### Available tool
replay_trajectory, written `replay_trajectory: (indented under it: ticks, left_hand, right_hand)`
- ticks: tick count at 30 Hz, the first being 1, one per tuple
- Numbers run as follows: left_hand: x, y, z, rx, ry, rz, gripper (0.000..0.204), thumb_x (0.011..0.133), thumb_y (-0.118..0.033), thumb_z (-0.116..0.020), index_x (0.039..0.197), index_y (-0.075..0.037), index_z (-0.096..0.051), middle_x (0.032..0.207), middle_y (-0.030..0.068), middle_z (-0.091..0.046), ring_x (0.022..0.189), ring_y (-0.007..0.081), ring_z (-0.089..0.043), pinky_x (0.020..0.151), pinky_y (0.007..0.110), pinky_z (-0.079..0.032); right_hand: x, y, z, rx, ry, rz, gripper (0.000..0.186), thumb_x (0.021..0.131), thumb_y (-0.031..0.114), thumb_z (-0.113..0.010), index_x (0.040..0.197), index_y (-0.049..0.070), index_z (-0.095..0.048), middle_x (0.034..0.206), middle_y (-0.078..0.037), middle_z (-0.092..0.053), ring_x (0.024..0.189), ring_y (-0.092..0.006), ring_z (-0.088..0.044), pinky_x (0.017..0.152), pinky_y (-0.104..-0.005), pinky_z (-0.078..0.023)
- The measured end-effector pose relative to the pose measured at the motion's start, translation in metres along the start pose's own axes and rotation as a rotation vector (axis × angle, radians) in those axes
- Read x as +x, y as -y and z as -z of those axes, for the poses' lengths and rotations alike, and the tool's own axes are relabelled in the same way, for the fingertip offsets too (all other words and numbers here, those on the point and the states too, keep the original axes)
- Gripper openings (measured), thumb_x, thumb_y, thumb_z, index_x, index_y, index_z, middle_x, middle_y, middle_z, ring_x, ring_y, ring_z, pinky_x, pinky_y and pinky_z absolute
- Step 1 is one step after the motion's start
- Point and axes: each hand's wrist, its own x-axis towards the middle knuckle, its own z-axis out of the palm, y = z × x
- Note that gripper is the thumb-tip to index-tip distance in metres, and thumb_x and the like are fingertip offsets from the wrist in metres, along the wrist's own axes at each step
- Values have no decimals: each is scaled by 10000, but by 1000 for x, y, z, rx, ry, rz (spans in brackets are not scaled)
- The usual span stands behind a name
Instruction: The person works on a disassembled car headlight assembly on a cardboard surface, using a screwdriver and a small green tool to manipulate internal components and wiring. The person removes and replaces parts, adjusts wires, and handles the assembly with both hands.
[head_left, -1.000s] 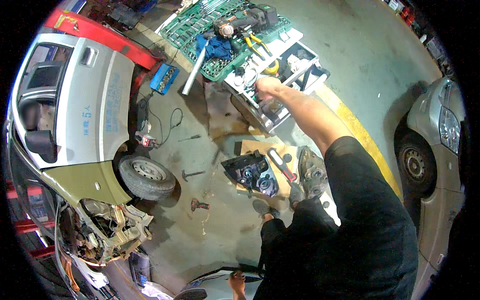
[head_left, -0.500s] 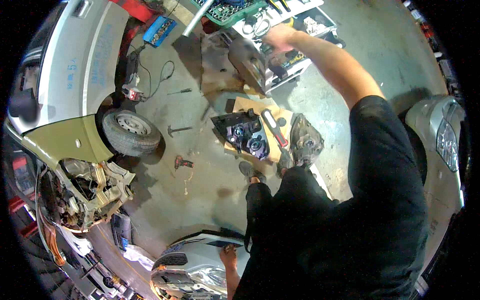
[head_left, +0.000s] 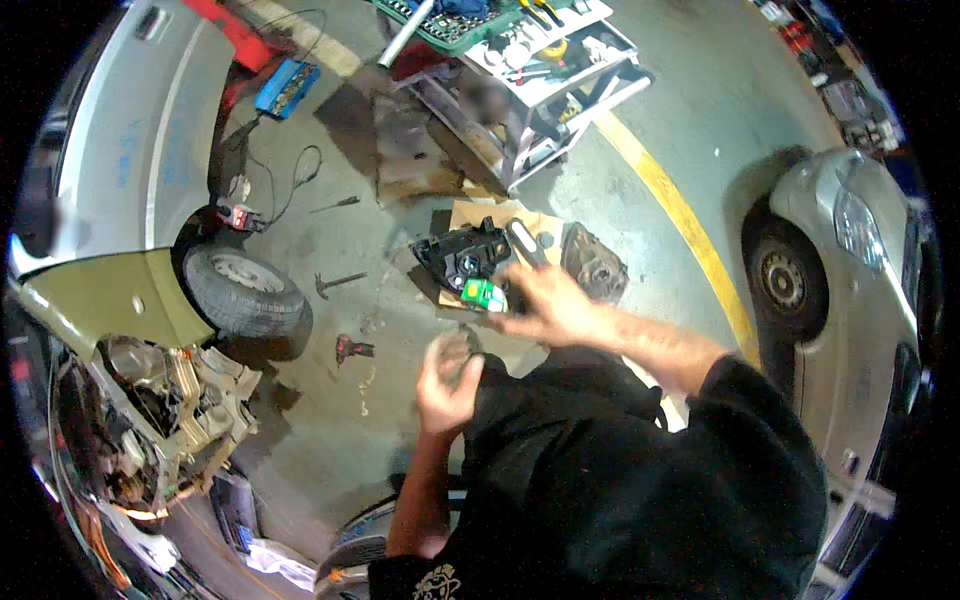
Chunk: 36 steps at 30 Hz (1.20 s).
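Note:
My right hand grips a small green and white box between thumb and fingers, above the near edge of a black headlight housing. My left hand is raised to the left of my legs, its thumb apart from its slightly blurred fingers, with nothing seen in it. The housing rests on a flat piece of cardboard on the floor. Beside it lies a work light with a pale strip, partly covered by my right hand. A dusty headlight lies to the right.
A tool cart stands at the far side, loaded with hand tools and a green tool case. A hammer, a screwdriver and a red cordless drill lie on the floor. Cars flank both sides; the left one's wheel is turned outward.
My right hand has come back from the cart and now holds the green box over the headlight housing. My left hand has risen from the car part at the lower edge.

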Motion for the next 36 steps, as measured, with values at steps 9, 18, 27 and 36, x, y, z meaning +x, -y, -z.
replay_trajectory:
  ticks: [9,18,27,36]
  left_hand:
    - [10,-13,51,206,528,-242,327,992,-164,-563,1236,47,-514,1038,171,-587,916,278,-613,801,385,-500]
    - [-30,-42,60,250,850,-450,367,920,-121,-582,1243,45,-529,1103,217,-559,1002,353,-575,913,422,-462]
    - [-129,-65,25,625,860,-890,387,845,-36,-669,1206,44,-555,1102,232,-551,1016,431,-535,850,487,-472]
    - [-198,-61,3,558,1089,-647,383,923,-129,-648,1268,4,-548,1187,217,-575,1097,409,-552,955,448,-447]
  right_hand:
    - [-60,112,-38,121,-67,-258,528,880,300,-712,1291,40,-506,988,-223,-676,897,-435,-665,764,-507,-538]
    - [-120,151,-42,42,-60,-220,418,866,364,-714,1090,20,-642,822,-173,-688,777,-354,-690,669,-442,-531]
    - [-239,179,-75,234,-300,-361,312,878,250,-678,1016,-30,-682,807,-209,-692,717,-321,-684,690,-421,-531]
    - [-348,193,-121,1011,-461,-329,314,1054,192,-505,1162,-78,-622,953,-104,-708,844,-170,-687,771,-336,-552]
